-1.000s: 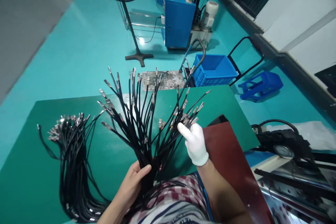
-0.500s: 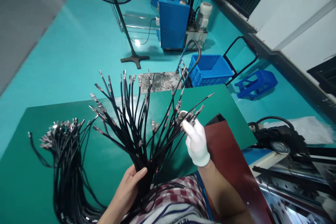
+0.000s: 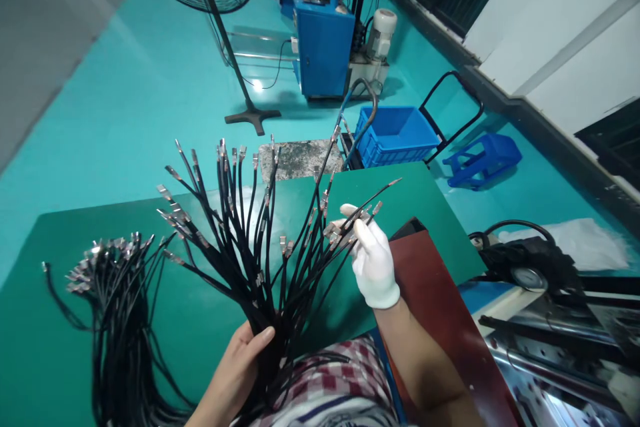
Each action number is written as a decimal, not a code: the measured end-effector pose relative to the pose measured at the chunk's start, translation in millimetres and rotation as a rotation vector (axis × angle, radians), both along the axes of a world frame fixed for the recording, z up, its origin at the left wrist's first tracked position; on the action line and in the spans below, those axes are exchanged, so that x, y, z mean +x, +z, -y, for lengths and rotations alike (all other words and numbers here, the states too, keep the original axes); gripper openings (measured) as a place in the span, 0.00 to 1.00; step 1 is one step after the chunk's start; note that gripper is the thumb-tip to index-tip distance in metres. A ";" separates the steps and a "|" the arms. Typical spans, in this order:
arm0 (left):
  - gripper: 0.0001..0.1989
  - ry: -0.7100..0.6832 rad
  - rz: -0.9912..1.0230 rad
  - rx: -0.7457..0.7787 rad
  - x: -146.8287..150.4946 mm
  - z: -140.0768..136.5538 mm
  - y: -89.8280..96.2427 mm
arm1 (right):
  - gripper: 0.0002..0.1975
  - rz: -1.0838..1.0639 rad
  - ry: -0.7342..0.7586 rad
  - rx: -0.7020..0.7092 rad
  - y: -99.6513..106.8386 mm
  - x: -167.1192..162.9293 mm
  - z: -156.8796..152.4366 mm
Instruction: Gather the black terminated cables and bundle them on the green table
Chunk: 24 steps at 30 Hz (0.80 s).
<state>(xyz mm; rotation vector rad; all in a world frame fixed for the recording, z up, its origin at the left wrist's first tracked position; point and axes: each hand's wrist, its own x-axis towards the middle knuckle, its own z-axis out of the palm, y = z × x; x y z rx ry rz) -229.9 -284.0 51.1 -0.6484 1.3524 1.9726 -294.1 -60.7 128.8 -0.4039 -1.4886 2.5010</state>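
My bare left hand (image 3: 240, 363) is wrapped round the lower part of a bundle of black cables (image 3: 265, 323), holding it upright near my lap. The upper ends fan out and carry silvery metal terminals (image 3: 181, 213). My right hand (image 3: 373, 257), in a white glove, is among the cable ends on the bundle's right side. Several of these ends lie between its curved fingers, with the terminals (image 3: 336, 237) beside the fingertips. Cables partly cover the fingers. A second bundle of black cables (image 3: 123, 333) lies on the green table (image 3: 205, 320) to the left, its terminals pointing away from me.
A dark red board (image 3: 435, 307) sits at the table's right, beside metal machinery with a gauge (image 3: 529, 278). Beyond the table stand a blue crate (image 3: 397, 137), a blue stool (image 3: 485, 160), a fan (image 3: 225, 33) and a blue machine cabinet (image 3: 325, 47).
The fingers of my right hand have spread a little around the cable ends. The held bundle has shifted slightly left and down in view, while my left hand keeps its grip.
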 end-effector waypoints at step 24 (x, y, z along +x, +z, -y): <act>0.21 -0.016 0.007 0.048 1.1 0.2 2.2 | 0.12 0.045 0.121 -0.061 -0.7 -13.1 -4.5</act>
